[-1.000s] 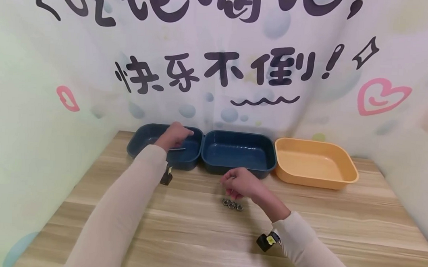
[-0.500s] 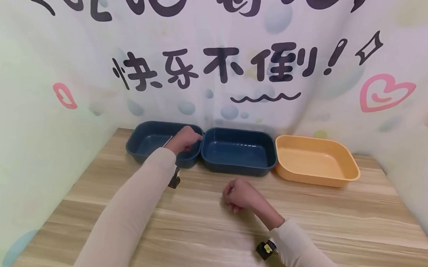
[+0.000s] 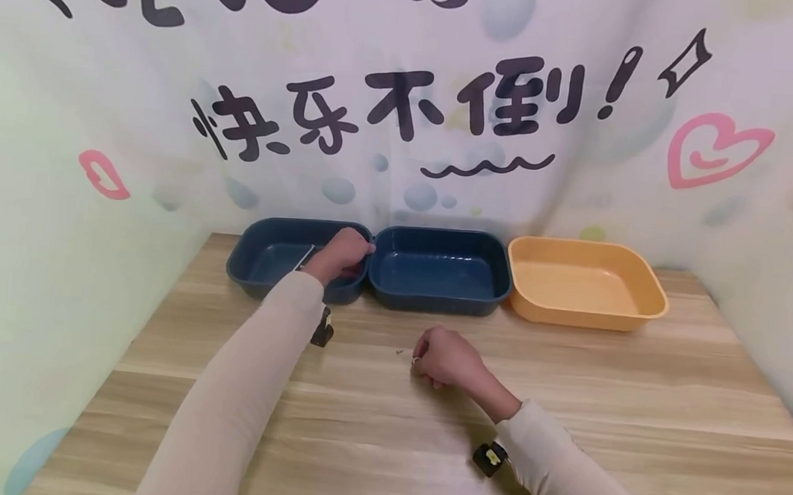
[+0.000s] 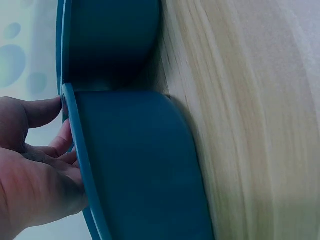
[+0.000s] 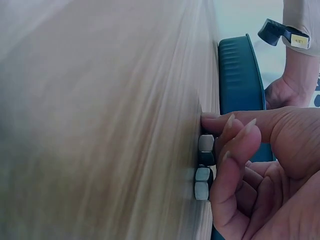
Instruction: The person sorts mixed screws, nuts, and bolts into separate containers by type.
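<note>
Several metal hex nuts [image 5: 206,144] sit on the wooden table in the right wrist view, right at the fingertips. My right hand [image 3: 450,356] is low over them with curled fingers; its thumb tip meets the tabletop beside the nearest nut, which it pinches. From the head view the hand mostly covers the nuts. My left hand [image 3: 342,251] reaches into the left blue bin [image 3: 254,259] at its right end. In the left wrist view its thumb [image 4: 45,111] touches the rim, the other fingers bend loosely inside, partly hidden. A thin metallic rod [image 3: 306,257] shows beside the left wrist.
A second blue bin [image 3: 441,304] stands against the left one, and a yellow bin [image 3: 584,316] adjoins it on the right. All are by the printed wall cloth. A tiny grey piece [image 3: 399,351] lies on the table [image 3: 359,440] left of the right hand.
The left hand has moved right inside the left bin, and the rod now slants instead of lying level. The right hand has lowered onto the nuts, covering them. A tiny grey piece now shows.
</note>
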### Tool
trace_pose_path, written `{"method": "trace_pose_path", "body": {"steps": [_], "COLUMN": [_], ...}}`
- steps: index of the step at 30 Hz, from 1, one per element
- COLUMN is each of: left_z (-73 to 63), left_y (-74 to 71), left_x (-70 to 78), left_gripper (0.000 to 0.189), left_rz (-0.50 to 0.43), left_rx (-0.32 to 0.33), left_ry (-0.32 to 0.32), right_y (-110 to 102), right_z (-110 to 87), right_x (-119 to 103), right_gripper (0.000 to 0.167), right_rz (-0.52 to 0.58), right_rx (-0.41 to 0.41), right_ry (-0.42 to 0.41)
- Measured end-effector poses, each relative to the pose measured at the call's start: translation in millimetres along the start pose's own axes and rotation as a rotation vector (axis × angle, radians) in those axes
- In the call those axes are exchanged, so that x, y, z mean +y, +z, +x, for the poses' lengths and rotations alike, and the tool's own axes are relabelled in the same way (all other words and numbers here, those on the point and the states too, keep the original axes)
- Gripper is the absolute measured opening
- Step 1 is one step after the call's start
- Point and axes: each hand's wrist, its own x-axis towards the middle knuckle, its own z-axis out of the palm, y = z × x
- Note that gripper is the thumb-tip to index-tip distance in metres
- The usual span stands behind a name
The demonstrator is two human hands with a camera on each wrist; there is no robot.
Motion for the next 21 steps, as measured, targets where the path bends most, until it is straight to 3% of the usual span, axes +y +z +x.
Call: {"method": "trace_pose_path", "body": {"steps": [10,21], "left_z": [-0.1,-4.2], "left_y": [-0.9,1.8], "left_x": [1.0,-1.8], "left_gripper": [0.03,0.026], "left_rz": [0.01,0.072], "left_rx": [0.017,0.024], "left_ry": [0.026,0.037], "right_y": [-5.5,-2.5], "right_z": [-1.5,-0.9], "right_x": [-2.8,-1.3], "right_gripper": [0.008,0.008], "right_rz": [0.0,0.012], "right_rx": [-0.005,-0.005], "right_ry": [0.002,0.011]}}
